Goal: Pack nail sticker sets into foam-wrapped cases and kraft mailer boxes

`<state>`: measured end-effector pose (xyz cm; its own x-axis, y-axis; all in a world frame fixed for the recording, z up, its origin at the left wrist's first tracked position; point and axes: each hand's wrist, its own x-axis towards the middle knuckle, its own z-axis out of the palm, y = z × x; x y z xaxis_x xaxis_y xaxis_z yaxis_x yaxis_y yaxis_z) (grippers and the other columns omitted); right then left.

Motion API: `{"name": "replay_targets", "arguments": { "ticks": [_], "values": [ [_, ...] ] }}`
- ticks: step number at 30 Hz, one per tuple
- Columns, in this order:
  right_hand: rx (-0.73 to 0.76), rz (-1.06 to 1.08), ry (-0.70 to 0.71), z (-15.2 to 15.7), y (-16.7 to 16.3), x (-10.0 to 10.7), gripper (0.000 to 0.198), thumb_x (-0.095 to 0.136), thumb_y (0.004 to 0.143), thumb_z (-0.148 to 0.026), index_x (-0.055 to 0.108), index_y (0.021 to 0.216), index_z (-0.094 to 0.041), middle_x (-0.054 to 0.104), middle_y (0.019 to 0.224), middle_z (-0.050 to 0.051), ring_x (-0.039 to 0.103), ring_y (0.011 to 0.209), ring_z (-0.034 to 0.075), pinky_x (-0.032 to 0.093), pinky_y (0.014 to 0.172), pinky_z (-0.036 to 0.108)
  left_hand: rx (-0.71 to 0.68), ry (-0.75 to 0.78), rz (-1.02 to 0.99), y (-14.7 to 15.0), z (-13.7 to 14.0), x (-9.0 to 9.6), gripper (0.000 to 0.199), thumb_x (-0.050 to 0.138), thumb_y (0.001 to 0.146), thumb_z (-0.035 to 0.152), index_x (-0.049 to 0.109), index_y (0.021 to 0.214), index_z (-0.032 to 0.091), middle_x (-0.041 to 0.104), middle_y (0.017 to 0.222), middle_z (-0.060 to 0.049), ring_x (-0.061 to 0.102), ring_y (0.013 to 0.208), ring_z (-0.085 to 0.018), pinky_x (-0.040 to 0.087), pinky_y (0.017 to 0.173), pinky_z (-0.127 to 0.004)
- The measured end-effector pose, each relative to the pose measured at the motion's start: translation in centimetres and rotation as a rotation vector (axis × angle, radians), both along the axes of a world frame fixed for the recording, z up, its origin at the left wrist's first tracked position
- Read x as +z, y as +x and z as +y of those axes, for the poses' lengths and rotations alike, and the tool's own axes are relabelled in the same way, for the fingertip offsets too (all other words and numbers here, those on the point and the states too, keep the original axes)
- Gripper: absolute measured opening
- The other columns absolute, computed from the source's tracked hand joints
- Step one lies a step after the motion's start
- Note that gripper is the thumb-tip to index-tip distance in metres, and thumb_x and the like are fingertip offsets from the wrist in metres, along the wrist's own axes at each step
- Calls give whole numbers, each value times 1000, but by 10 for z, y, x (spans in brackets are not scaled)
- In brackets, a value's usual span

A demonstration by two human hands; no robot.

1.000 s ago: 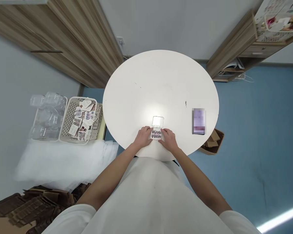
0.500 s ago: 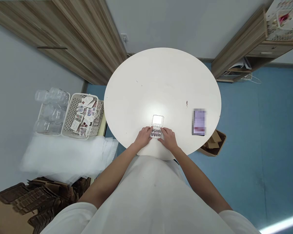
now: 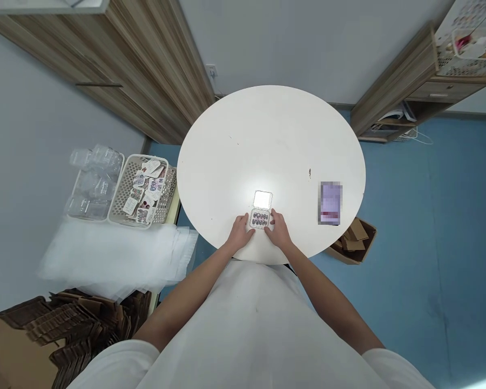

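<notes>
A small clear plastic case (image 3: 260,218) lies on the white oval table (image 3: 267,129), its lid (image 3: 263,200) folded back away from me. Rows of purplish, patterned press-on nails (image 3: 260,215) fill its base. At the case's left side rests my left hand (image 3: 240,232), thumb and fingers apart, the thumb near the lower left corner. My right hand (image 3: 279,231) is at the right side, fingers by the edge and thumb by the lower right corner. Neither hand is wrapped round the case; whether the fingertips touch it is too small to tell.
A pixelated purple item (image 3: 330,203) lies on the table's right. To the left stand a white basket (image 3: 119,208) of nail cards, clear plastic boxes (image 3: 93,183), white sheets (image 3: 117,254) and folded brown cardboard (image 3: 81,324). A cardboard box (image 3: 360,251) is on the floor at right.
My left hand has shifted slightly off the case's left edge, and the fingers of both hands have loosened around it. The case stays open in place. The whole view has tilted a little.
</notes>
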<state>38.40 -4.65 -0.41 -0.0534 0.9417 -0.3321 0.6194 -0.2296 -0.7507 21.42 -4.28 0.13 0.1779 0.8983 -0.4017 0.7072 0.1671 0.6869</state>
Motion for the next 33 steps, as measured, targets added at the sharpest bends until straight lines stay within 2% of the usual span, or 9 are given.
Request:
{"name": "replay_targets", "arguments": {
  "ticks": [3,6,9,12,17,22,27,30,33],
  "values": [
    [-100,100,-97,9,-5,-1,61,51,63,-17,38,122,-19,50,106,8,55,77,15,47,69,30,129,-90,-94,3,-1,-2,49,56,70,24,44,117,18,49,104,-9,50,89,-18,43,75,-31],
    [-186,176,-154,14,-10,2,57,52,59,-16,46,116,-17,53,103,7,55,73,14,48,63,27,283,-122,-190,3,1,-1,38,57,70,24,50,106,17,54,93,-6,52,80,-15,43,72,-29],
    [-239,255,-160,11,-17,15,53,52,59,-16,48,113,-17,53,103,8,55,71,12,47,62,26,390,-129,-276,-4,3,4,31,58,70,25,51,99,16,55,84,-4,51,70,-11,44,68,-27],
    [-276,321,-142,5,-27,34,49,51,61,-17,49,110,-18,52,102,7,54,71,11,47,63,26,429,-103,-344,-15,4,15,25,60,68,25,53,90,17,53,76,-1,50,64,-10,44,64,-25],
    [-359,436,-124,-4,-44,66,47,54,60,-21,52,108,-19,52,101,7,52,69,11,46,63,27,393,-164,-542,-40,7,43,25,59,68,33,54,85,16,55,74,-1,50,59,-8,42,57,-23],
    [-429,573,-54,-10,-59,86,40,58,63,-28,56,101,-18,54,93,5,52,65,10,45,64,28,324,-245,-749,-66,8,64,32,62,65,40,55,84,16,55,63,1,47,53,-7,40,55,-22],
    [-475,767,-48,-11,-72,94,37,58,67,-42,57,94,-18,56,74,1,49,57,9,44,61,28,284,-322,-827,-83,9,73,32,66,63,39,56,82,15,59,69,-1,49,56,-7,41,59,-23],
    [-476,856,-108,-10,-78,96,38,57,68,-45,58,95,-18,60,82,3,54,64,12,44,64,29,236,-364,-872,-91,8,75,31,67,62,38,57,82,16,58,68,0,49,56,-6,40,61,-23],
    [-478,885,-117,-8,-82,98,35,61,66,-40,58,95,-21,62,90,4,56,72,13,44,68,28,216,-423,-930,-98,8,76,30,68,62,36,57,82,15,59,70,0,51,58,-6,41,62,-23]
  ]
}}
